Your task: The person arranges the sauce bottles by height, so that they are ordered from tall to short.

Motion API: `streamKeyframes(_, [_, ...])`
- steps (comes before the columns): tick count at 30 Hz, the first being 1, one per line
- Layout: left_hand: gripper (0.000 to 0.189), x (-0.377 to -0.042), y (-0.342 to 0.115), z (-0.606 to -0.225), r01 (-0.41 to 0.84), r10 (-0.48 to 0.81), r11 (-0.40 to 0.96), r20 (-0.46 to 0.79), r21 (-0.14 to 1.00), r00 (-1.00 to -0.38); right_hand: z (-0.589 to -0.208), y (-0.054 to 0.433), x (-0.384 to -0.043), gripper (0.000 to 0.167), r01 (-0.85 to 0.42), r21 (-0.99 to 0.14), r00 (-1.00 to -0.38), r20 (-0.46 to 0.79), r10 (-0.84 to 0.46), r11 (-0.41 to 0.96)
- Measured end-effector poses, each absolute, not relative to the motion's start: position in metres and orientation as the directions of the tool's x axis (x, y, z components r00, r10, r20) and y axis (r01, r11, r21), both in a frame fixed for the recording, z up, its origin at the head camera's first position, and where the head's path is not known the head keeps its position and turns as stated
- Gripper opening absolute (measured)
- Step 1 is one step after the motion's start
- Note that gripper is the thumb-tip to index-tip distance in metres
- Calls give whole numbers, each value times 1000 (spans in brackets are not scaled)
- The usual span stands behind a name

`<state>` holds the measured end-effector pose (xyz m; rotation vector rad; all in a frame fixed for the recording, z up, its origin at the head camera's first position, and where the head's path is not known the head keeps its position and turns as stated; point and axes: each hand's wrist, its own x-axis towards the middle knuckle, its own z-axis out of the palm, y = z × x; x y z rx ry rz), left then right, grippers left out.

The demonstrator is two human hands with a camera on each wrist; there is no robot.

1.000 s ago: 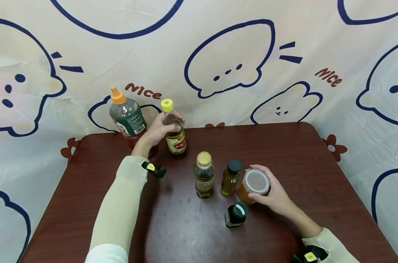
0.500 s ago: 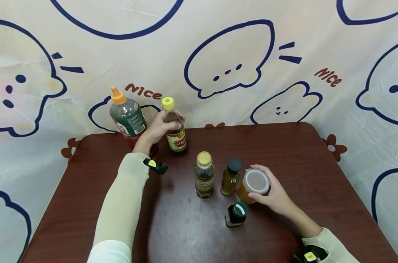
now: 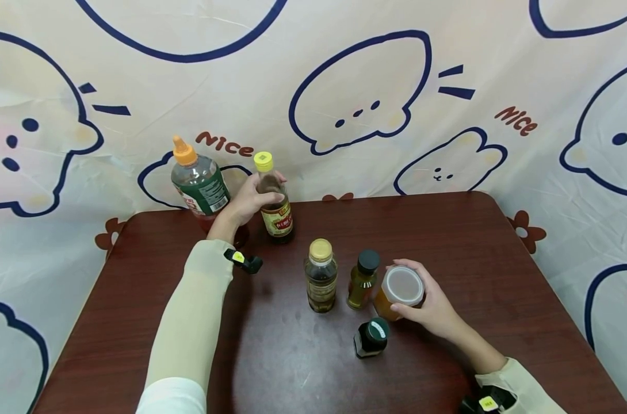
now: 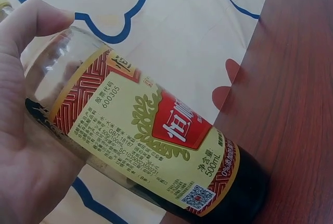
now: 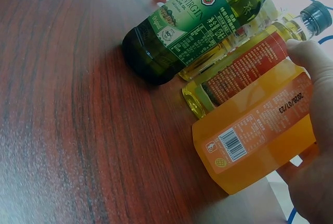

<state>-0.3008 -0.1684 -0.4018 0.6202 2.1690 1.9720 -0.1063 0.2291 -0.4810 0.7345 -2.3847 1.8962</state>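
Observation:
My left hand [image 3: 253, 198] grips the upper body of a vinegar bottle [image 3: 277, 221] with a yellow cap at the back of the table. Its red and cream label and dark liquid fill the left wrist view; whether its base touches the table I cannot tell. On the right, my right hand [image 3: 429, 299] holds an orange jar [image 3: 388, 302] with a whitish lid, thumb and fingers on opposite sides. Close to the jar stand a small oil bottle [image 3: 362, 283] with a dark cap and a green olive oil bottle [image 5: 192, 23], which looks short and dark from the head view.
A large squeeze bottle [image 3: 203, 190] with an orange nozzle stands behind the left wrist, its lower part partly hidden. Between the hands is a yellow-capped oil bottle [image 3: 321, 282]. The dark wooden table [image 3: 277, 368] ends at a patterned cloth [image 3: 355, 167].
The vinegar bottle and my left hand have shifted very slightly toward the back. My right hand and the orange jar stay where they were.

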Motion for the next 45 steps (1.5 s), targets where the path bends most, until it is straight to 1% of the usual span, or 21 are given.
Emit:
streamKeyframes(5, [48,-303,-167,-403,213,376,29,187,977,-908,-482,229,-107,81,-358,-920,-891,287,-352,157])
streamKeyframes(7, [47,-303,-167,-404,217,374,19,194,976,-907,-482,229,-107,81,-355,-921,-893,283,-351,159])
streamKeyframes(12, [38,-303,-168,-403,222,380,33,193,974,-905,-484,229,-108,81,-352,-923,-893,281,-352,154])
streamKeyframes(14, [38,-303,-169,-403,224,383,34,194,974,-903,-484,229,-108,81,-355,-923,-891,285,-353,152])
streamKeyframes(22, [46,-302,-172,-403,212,384,58,174,976,-907,-483,229,-107,81,-367,-917,-888,297,-352,153])
streamKeyframes(27, [50,-300,-172,-403,196,348,66,162,978,-924,-482,229,-107,81,-367,-917,-888,296,-352,154])
streamKeyframes(30, [49,-297,-171,-404,214,318,26,195,976,-928,-482,229,-106,81,-367,-918,-887,297,-353,151])
streamKeyframes(34, [50,-292,-168,-404,272,274,-26,269,962,-923,-482,229,-107,81,-368,-918,-887,298,-352,151])
streamKeyframes(39, [52,-286,-169,-404,324,228,10,314,946,-922,-481,229,-107,81,-355,-921,-893,283,-349,162])
streamKeyframes(45, [58,-278,-169,-406,368,236,57,346,928,-908,-479,229,-107,81,-333,-929,-901,262,-345,162])
